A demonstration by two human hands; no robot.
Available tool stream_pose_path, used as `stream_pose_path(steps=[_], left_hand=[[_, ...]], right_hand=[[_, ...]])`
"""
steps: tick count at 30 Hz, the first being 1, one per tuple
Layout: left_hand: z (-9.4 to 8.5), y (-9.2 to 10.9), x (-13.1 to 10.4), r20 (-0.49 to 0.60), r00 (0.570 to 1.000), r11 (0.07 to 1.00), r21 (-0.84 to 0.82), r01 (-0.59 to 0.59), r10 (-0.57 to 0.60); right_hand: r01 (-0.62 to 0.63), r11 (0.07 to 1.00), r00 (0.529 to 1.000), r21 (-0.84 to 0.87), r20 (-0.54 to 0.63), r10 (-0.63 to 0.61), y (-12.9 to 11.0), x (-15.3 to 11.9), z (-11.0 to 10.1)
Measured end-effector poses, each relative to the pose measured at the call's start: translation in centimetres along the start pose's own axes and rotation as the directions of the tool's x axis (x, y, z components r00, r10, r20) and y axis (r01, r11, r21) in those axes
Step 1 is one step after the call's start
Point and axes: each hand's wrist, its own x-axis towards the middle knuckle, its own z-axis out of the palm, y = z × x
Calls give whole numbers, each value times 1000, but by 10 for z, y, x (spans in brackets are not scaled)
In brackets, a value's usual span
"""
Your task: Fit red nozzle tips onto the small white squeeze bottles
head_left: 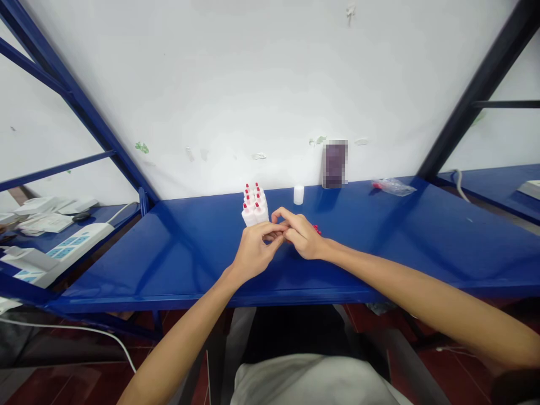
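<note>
My left hand (pixel 258 247) and my right hand (pixel 304 235) meet above the blue table (pixel 202 253), fingertips pinched together. Whatever sits between the fingers is hidden or too small to make out. Just behind my left hand stand several white bottles (pixel 250 217) with red tips, grouped in two rows. Small red pieces (pixel 317 229) lie on the table, partly covered by my right hand. A short white cylinder (pixel 298 195) stands upright beyond my right hand.
A blurred dark rectangular item (pixel 335 164) leans on the wall at the back. To its right lies a clear plastic bag (pixel 396 187) with something red. A white power strip (pixel 71 250) is at the left, beside blue frame posts (pixel 97 118).
</note>
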Motion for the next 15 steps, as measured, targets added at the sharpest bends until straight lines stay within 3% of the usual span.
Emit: stream_pose_path(steps=[3,7,11,15], left_hand=[[-7,1,2,-14,1000,1000,2,17,-17],[-42,2,8,-20,991,991,13,133,-133],[-75,1,12,-32,988,950,271,153,-150],[-75,-3,12,42,996,866,499,45,-76]], right_hand=[[-6,999,1000,41,-9,6,3,1,2],[-35,996,998,81,-54,39,11,4,2],[-84,996,995,-18,-54,82,19,8,-1],[-73,988,995,-137,54,81,22,8,0]])
